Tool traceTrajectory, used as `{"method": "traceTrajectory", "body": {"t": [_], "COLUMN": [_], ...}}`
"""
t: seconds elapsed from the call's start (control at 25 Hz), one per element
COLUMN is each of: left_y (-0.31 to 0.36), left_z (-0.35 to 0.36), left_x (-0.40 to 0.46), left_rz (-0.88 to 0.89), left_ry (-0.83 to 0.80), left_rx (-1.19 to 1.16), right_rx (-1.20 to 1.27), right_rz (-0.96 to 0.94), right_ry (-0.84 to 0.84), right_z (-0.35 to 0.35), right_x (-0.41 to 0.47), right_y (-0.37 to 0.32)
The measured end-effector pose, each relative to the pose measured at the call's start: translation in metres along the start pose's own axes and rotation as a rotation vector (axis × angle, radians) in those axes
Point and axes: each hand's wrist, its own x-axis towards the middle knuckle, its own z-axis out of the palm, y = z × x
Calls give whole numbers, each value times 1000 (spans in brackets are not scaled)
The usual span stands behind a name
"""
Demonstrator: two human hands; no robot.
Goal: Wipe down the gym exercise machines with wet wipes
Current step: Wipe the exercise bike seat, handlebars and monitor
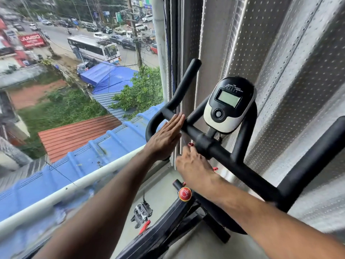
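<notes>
Left hand [166, 136] flat, fingers straight and together, fingertips up against the blinds [280, 62] just beside the bike's left bar [179, 90]. No wipe in it that I can see. Right hand [192, 169] at five o'clock of it, fingers curled and apparently pinching a thin cord [183, 141] near a small red bit; I can't tell exactly what's pinched. The bike sits right at the window, console [228, 105] at two o'clock of the hands, red knob [185, 194] at six. My read: clear the blinds off the bars first. Hold the slats back gently, don't yank, then wipe grips, crossbar and console.
</notes>
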Motion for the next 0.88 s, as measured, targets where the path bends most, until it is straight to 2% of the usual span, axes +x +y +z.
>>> {"method": "traceTrajectory", "body": {"t": [0.08,0.16,0.24,0.36,0.44,0.52,0.56,0.6,0.72,0.88], "left_y": [1,1,-1,-2,0,3,3,4,5,8], "left_z": [0,0,1,3,3,2,0,-1,-3,-3], "left_x": [1,0,-1,-1,-2,-5,-7,-9,-12,-26], "left_rz": [-14,-19,-24,-21,-30,-40,-36,-29,-19,-45], "left_ry": [8,26,19,16,19,24,22,18,-13,-40], "left_rx": [5,-1,-10,-11,-24,-26,-22,-23,-17,-8], "right_rx": [-4,-78,-163,-77,77,227,281,305,249,360], "right_rz": [-114,-220,-264,-346,-383,-268,-142,-12,251,321], "right_ry": [-19,45,52,-11,28,230,328,358,281,247], "right_z": [-1,-5,-11,-1,9,23,25,24,15,14], "right_x": [1,11,22,22,10,-3,-11,-17,-20,-16], "right_y": [8,20,25,24,33,46,48,45,22,4]}}
